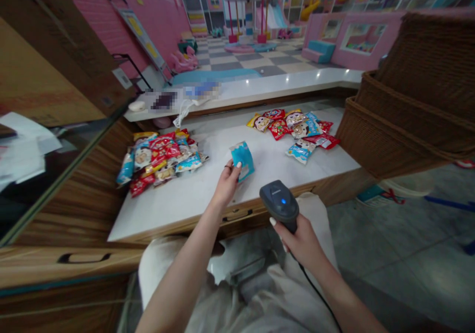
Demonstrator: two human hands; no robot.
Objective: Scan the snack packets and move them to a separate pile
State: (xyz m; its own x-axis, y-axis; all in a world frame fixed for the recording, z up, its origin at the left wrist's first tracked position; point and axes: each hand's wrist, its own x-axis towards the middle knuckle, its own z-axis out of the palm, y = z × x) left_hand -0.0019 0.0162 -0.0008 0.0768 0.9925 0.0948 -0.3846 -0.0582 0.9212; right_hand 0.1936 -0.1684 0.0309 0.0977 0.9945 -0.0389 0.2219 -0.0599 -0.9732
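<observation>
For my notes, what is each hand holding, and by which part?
Left hand: a blue packet, by its lower-left side. Right hand: the scanner, by its handle.

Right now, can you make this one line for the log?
left hand: holds blue packet | right hand: grips scanner, blue light on | counter: left packet pile, right packet pile

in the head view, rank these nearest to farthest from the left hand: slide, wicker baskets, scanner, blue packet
1. Blue packet: held in the left hand.
2. Scanner: to its right, in the right hand.
3. Wicker baskets: farther over on the right.
4. Slide: far across the room.
</observation>
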